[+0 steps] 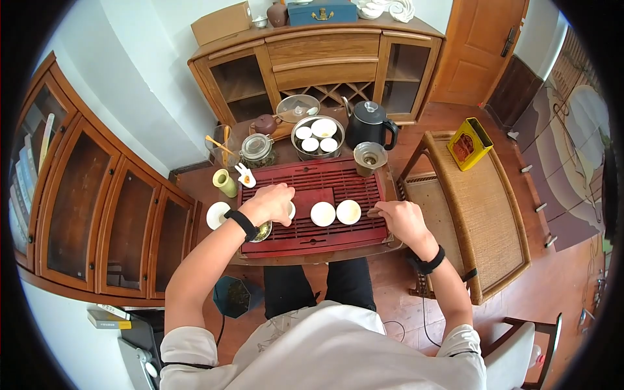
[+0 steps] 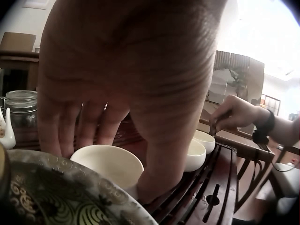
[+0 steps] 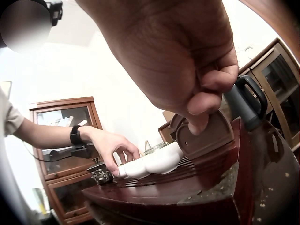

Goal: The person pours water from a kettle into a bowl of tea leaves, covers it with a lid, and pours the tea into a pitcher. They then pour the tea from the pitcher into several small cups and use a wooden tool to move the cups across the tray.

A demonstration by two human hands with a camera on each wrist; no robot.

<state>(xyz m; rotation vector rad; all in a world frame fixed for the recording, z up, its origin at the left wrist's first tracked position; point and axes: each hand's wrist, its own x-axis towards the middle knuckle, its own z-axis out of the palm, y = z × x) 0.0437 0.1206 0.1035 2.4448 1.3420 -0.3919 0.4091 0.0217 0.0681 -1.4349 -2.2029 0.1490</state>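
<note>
My left hand [image 1: 270, 201] reaches down over a white teacup [image 2: 108, 161], its thumb on one side of the rim and its fingers on the other. Close by the left wrist sits a dish with a dark, gold-patterned rim [image 2: 47, 192]. Two more white teacups, one at centre [image 1: 323, 214] and one beside it [image 1: 349, 212], stand on the red-brown slatted tea tray [image 1: 286, 247]. At the tray's right end my right hand [image 1: 404, 220] pinches a flat brown piece with a rounded edge [image 3: 208, 140], held upright between thumb and fingers.
Behind the tray stand a dark kettle [image 1: 370, 133], a steel bowl of cups [image 1: 300, 153], a lidded glass jar [image 1: 258, 151] and a strainer cup [image 1: 370, 162]. A white figurine [image 1: 246, 175] and a green bamboo cup [image 1: 225, 183] are left. A yellow tin [image 1: 469, 144] rests on wicker furniture.
</note>
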